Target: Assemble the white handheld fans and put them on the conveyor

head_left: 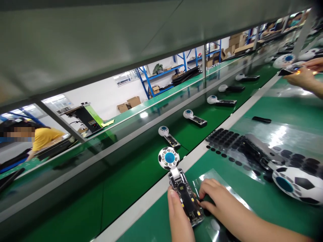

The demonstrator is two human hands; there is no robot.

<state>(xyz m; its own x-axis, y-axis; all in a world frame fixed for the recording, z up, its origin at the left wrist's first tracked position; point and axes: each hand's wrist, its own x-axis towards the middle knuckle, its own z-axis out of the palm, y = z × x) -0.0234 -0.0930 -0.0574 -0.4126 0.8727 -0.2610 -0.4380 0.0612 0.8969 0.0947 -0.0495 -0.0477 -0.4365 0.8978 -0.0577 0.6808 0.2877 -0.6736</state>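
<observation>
My left hand [178, 216] grips a handheld device [185, 198] by its lower body, thumb along the left edge. The device has a round football-patterned head with a blue centre, and a circuit board shows in its open body. At its right edge is my right hand [218, 196], thumb and fingers curled together in a pinch; what they hold, if anything, is hidden. Something small and dark lies just below those fingertips. Under my right wrist is a clear plastic sheet [214, 174]. A larger football-patterned device [297, 185] lies to the right.
Several similar devices [198, 119] lie along the green conveyor [126, 195] beyond a pale rail. Sheets of black round stickers [227, 139] and a black strip [261, 119] rest on the bench. Another person's hands [304, 77] work at right; a person in yellow [47, 136] sits opposite.
</observation>
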